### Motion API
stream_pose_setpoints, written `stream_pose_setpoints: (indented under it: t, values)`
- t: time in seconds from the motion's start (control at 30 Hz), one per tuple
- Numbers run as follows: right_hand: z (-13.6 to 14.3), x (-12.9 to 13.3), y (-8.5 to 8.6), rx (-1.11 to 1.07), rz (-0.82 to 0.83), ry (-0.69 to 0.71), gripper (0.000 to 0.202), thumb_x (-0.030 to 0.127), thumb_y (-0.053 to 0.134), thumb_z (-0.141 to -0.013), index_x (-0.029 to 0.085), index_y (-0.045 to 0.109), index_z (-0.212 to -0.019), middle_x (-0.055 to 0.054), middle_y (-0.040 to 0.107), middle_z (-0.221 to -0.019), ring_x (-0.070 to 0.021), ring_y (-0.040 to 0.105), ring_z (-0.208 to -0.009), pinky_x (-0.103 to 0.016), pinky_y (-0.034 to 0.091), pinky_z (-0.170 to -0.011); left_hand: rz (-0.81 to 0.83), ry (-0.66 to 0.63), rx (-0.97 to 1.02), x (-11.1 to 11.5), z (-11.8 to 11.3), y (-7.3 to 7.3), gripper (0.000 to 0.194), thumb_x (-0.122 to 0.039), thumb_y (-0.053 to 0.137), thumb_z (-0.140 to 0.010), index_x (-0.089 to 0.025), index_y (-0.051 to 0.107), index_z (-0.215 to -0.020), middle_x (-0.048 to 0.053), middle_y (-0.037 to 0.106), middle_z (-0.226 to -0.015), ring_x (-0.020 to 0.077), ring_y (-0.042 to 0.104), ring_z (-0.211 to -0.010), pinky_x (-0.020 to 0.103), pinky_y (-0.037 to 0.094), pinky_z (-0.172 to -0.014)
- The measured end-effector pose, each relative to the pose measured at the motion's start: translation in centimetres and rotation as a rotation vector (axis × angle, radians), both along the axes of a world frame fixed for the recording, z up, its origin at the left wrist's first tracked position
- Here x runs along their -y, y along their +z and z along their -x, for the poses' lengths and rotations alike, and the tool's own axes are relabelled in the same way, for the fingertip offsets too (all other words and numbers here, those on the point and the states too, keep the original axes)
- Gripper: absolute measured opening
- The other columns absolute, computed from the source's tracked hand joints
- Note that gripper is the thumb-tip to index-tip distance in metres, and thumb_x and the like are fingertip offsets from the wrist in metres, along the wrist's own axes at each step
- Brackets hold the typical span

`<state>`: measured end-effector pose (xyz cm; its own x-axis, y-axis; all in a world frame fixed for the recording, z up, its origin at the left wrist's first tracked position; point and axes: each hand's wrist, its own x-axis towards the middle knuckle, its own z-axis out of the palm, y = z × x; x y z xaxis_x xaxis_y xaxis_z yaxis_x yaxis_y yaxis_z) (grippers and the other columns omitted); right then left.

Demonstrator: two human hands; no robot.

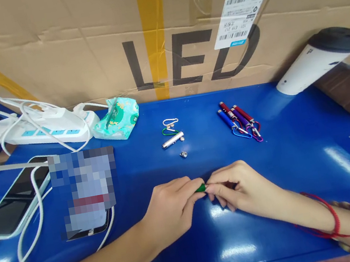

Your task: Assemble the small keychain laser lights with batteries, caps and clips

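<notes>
Near the front middle of the table, my left hand (pixel 171 208) pinches a small green metal tube (pixel 200 188), like the body of a mini keychain flashlight. My right hand (pixel 239 187) has its thumb and fingers closed at the tube's right end; what they grip there is hidden. Beyond my hands lies a silver flashlight tube (pixel 172 140), with a green carabiner clip (pixel 170 131) and a silver carabiner clip (pixel 170 122) behind it. Small button cells (pixel 182 138) lie beside these. A small silver cap (pixel 183 154) sits closer to me.
Several keychain flashlights (pixel 238 117) in blue, purple and red lie behind my right hand. A white tumbler (pixel 312 61) stands back right by a carton. At left are a tissue pack (pixel 117 119), power strip (pixel 53 130), phone (pixel 14 200) and loose white cables. A large cardboard box (pixel 78 44) closes off the back.
</notes>
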<state>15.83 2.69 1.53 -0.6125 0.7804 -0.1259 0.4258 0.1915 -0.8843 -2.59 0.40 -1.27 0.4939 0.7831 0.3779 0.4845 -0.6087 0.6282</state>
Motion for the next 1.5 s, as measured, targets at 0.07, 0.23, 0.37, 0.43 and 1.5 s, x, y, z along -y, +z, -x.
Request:
stream_pose_setpoints:
  t: [0.07, 0.23, 0.37, 0.43, 1.5]
  values:
    - [0.0, -0.2, 0.1, -0.015, 0.122, -0.034, 0.032, 0.033, 0.053, -0.086, 0.013, 0.059, -0.061, 0.003, 0.052, -0.048, -0.0042, 0.047, -0.037, -0.014, 0.038, -0.039, 0.044, 0.009, 0.034, 0.0, 0.0, 0.2, 0.02, -0.014, 0.043, -0.09, -0.013, 0.063, -0.088, 0.001, 0.058, -0.063, 0.0118, 0.051, -0.053, 0.02, 0.04, -0.053]
    - [-0.6, -0.8, 0.3, -0.095, 0.303, -0.036, 0.029, 0.037, 0.059, -0.082, 0.013, 0.064, -0.066, 0.004, 0.052, -0.048, -0.0048, 0.048, -0.041, -0.014, 0.041, -0.042, 0.219, 0.031, 0.103, 0.1, -0.2, 1.1, 0.02, -0.016, 0.045, -0.09, -0.017, 0.063, -0.083, -0.001, 0.057, -0.063, 0.0098, 0.05, -0.053, 0.019, 0.038, -0.054]
    - [-1.0, -1.2, 0.2, -0.12, 0.347, -0.018, 0.027, 0.037, 0.06, -0.081, 0.013, 0.066, -0.069, 0.003, 0.053, -0.051, -0.0052, 0.05, -0.045, -0.014, 0.042, -0.043, 0.316, 0.041, 0.126, 0.1, -0.4, 1.4, 0.019, -0.019, 0.045, -0.089, -0.018, 0.063, -0.083, -0.001, 0.059, -0.066, 0.0102, 0.051, -0.056, 0.02, 0.038, -0.056]
    - [-1.1, -1.3, 0.1, -0.107, 0.329, -0.004, 0.029, 0.037, 0.058, -0.082, 0.013, 0.067, -0.07, 0.002, 0.054, -0.053, -0.0056, 0.051, -0.046, -0.014, 0.043, -0.044, 0.352, 0.051, 0.127, 0.0, -0.5, 1.4, 0.019, -0.02, 0.045, -0.089, -0.018, 0.062, -0.081, -0.001, 0.059, -0.066, 0.0105, 0.052, -0.057, 0.02, 0.038, -0.056]
    - [9.3, -10.7, 2.8, 0.834, -0.749, -0.028, 0.009, 0.026, 0.064, -0.07, 0.019, 0.07, -0.069, -0.006, 0.069, -0.075, -0.0223, 0.064, -0.071, -0.026, 0.038, -0.052, 0.376, 0.09, 0.094, 1.2, -0.2, 2.1, 0.013, -0.027, 0.037, -0.091, -0.023, 0.05, -0.094, -0.005, 0.054, -0.058, 0.0134, 0.054, -0.052, 0.021, 0.036, -0.054]
